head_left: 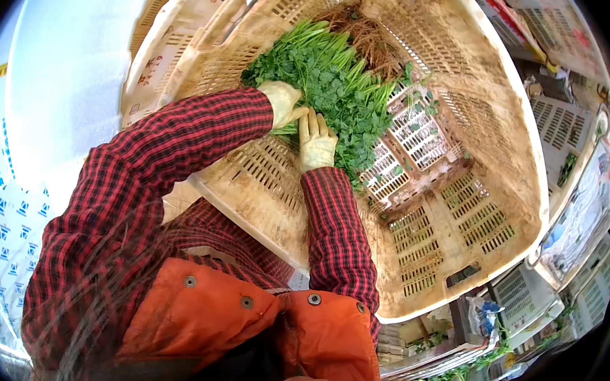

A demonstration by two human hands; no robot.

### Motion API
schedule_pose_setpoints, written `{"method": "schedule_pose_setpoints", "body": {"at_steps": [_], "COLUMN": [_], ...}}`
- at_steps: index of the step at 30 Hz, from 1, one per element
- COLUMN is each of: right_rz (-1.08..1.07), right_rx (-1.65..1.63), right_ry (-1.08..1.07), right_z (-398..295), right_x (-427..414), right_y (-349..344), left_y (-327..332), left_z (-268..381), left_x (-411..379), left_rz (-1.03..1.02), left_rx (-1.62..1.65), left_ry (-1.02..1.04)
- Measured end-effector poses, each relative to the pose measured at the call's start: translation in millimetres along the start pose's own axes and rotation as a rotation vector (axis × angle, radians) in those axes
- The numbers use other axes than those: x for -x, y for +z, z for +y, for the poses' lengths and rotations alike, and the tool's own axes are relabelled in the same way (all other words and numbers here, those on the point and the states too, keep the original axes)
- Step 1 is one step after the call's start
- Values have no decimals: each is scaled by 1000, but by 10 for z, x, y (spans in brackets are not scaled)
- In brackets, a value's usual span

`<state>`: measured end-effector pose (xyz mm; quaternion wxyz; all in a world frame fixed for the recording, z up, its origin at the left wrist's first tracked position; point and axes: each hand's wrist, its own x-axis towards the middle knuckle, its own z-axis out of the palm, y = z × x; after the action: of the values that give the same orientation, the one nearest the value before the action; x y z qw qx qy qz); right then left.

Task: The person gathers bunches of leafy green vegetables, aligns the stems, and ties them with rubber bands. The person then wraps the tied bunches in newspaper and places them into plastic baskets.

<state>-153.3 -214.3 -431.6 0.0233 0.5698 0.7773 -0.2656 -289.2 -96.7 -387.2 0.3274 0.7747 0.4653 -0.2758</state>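
A large, dirt-stained slatted plastic crate (278, 185) stands before me. In its upper left part lies a heap of leafy green herbs (335, 92), coriander by the look of the leaves, with brown roots (370, 38) towards the far wall. My left hand (281, 103), in a pale glove, rests at the heap's near left edge, fingers bent down over the leaves. Beside it my right hand (317, 140), gloved too, lies on the near edge of the leaves, its fingertips close to the left hand's. Some stems show beneath the hands; whether either hand grips them is hidden.
Another plastic crate (155, 68) stands to the left, next to a large white surface (71, 61). More crates (524, 302) with plastic bags and greens stand at the right. Loose leaves (418, 105) lie on the big crate's slatted floor.
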Motion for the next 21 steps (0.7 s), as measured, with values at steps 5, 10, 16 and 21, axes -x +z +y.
{"method": "schedule_pose_setpoints", "body": {"at_steps": [5, 10, 16, 21], "right_rz": [58, -29, 0, -275], "right_rx": [48, 21, 19, 15], "right_ry": [22, 47, 77, 125], "right_z": [-6, -20, 18, 6], "right_x": [95, 5, -16, -157], "right_y": [223, 210, 330, 280], "left_y": [204, 169, 229, 365], "left_z": [-33, -115, -74, -245], "left_x": [40, -134, -293, -238], "left_rz": [-78, -437, -647, -505], "left_rx": [-80, -243, -262, -52], "left_ry": [-67, -36, -26, 57]}}
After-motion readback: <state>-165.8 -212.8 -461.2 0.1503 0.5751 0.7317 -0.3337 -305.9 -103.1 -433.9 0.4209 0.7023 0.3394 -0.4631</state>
